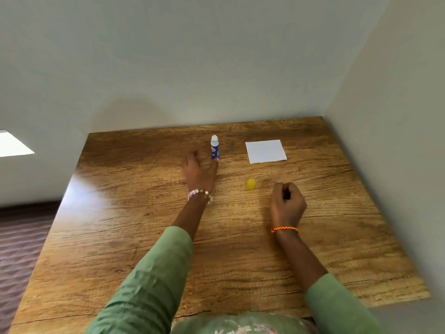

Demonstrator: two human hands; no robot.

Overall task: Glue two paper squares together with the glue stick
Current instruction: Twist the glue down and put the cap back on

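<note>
At the far left of the frame I see a bright patch of light (14, 143) on the wall, with striped flooring (21, 249) below it. The wooden table (144, 237) fills the centre. My left hand (198, 173) reaches up the middle of the frame, fingers spread and loose, gripping nothing; its thumb tip sits right at the base of the glue stick (214, 147), and I can't tell whether it touches. A beaded bracelet (199, 195) circles that wrist. The glue stick stands upright, uncapped, white tip showing. Right of it and lower lies the yellow cap (250, 184). Upper right of centre, white paper (265, 151) lies flat; I can't tell if it is one sheet or two. My right hand (287, 203) rests curled into a loose fist, apparently empty, with an orange bracelet (284, 229).
</note>
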